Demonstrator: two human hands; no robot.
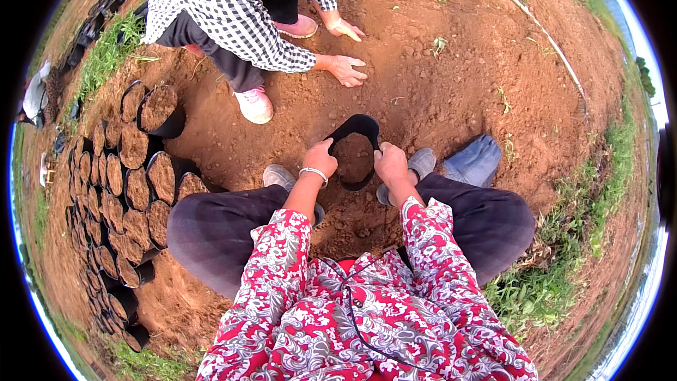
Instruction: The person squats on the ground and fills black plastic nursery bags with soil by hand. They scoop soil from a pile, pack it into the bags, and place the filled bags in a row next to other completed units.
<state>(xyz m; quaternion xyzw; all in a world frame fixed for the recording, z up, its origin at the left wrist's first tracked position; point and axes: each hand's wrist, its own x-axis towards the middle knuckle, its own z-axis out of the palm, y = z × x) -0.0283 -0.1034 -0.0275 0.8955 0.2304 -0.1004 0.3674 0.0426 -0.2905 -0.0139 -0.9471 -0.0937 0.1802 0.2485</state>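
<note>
Between my feet, a black plastic grow bag (359, 124) stands on the soil with its round mouth facing up. Brown soil (354, 157) shows inside it. My left hand (320, 160), with a pale bracelet at the wrist, pinches the bag's rim on the left side. On the opposite side, my right hand (390, 164) grips the rim too, pulling the mouth wide. The bag's lower part is hidden by its rim. A co-worker's two hands (348, 70) reach to the bare earth just beyond the bag, apart from it.
Several soil-filled black bags (137, 190) are packed together at my left. A co-worker in a checked shirt (211, 10) crouches ahead. Near my right foot lies a blue-grey object (473, 161). A pale hose or pole (529, 13) crosses the ground at the upper right. Weeds (545, 270) grow at right.
</note>
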